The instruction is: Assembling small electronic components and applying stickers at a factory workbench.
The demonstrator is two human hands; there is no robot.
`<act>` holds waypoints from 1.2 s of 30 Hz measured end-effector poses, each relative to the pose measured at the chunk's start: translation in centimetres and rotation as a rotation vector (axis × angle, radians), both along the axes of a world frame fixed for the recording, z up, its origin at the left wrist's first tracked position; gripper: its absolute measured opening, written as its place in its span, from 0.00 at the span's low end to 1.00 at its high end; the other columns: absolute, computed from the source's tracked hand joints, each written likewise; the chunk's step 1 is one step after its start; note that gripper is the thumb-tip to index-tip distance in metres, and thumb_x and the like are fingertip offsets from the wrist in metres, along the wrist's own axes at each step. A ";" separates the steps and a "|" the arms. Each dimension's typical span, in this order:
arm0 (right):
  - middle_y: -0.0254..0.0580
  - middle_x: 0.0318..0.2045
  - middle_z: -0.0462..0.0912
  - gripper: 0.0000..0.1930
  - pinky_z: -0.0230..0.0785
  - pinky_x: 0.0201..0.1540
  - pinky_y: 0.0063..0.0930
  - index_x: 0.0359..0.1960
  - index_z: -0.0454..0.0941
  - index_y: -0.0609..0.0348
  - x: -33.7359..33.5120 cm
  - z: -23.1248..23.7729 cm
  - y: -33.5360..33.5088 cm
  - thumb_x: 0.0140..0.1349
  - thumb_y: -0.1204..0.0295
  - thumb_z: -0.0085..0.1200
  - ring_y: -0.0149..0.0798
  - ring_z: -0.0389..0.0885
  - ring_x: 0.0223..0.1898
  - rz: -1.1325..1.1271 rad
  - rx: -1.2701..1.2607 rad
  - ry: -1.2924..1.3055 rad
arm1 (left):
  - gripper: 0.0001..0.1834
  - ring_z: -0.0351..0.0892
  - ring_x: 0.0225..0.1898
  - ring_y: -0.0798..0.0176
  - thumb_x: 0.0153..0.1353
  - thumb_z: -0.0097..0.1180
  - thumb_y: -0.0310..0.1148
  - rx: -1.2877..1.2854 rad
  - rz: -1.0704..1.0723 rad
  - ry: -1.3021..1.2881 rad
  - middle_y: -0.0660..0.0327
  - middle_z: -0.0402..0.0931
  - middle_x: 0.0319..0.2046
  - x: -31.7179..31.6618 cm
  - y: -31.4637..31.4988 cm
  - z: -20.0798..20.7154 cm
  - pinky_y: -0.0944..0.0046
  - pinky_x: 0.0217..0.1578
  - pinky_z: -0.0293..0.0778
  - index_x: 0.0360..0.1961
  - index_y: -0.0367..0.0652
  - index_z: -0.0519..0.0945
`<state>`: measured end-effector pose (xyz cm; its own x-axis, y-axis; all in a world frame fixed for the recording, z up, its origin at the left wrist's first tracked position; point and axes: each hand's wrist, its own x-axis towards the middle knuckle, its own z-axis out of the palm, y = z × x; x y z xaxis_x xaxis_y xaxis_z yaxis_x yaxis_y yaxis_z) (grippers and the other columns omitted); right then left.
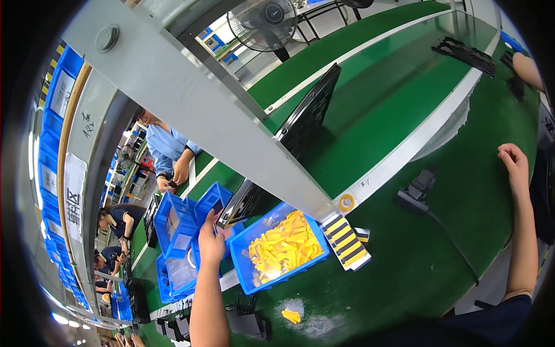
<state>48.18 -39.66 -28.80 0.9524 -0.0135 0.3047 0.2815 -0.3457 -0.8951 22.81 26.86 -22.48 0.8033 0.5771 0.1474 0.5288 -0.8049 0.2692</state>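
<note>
My left hand (211,244) reaches out past the blue bins, its fingers closed at the lower end of a black panel (238,201). That panel stands tilted and partly hidden behind the grey post. Just right of my left wrist is a blue bin (243,282) filled with small yellow strips (286,243). My right hand (514,163) is raised at the far right above the green table, its fingers curled in, with nothing visible in them. A few yellow strips (291,316) lie loose on the table in front of the bin.
A grey post (231,110) slants across the view. Another black panel (309,113) stands on the green conveyor (381,110). Near the post are a tape roll (346,202) and striped labels (346,242). A black plug with cable (416,194) lies on the table. Other people work nearby.
</note>
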 end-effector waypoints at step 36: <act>0.40 0.30 0.73 0.04 0.63 0.40 0.23 0.33 0.71 0.68 3.0 -5.0 -3.9 0.56 0.81 0.47 0.34 0.72 0.34 -0.115 -0.478 -0.308 | 0.27 0.73 0.48 0.43 0.59 0.45 0.30 -0.038 -0.157 -0.040 0.45 0.75 0.44 -2.6 -0.3 0.0 0.53 0.51 0.68 0.62 0.42 0.62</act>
<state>51.22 -43.59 -33.80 0.8194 0.0951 0.5653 0.4407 -0.7352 -0.5151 20.23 26.58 -22.46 0.8779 0.4508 0.1616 0.3857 -0.8656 0.3193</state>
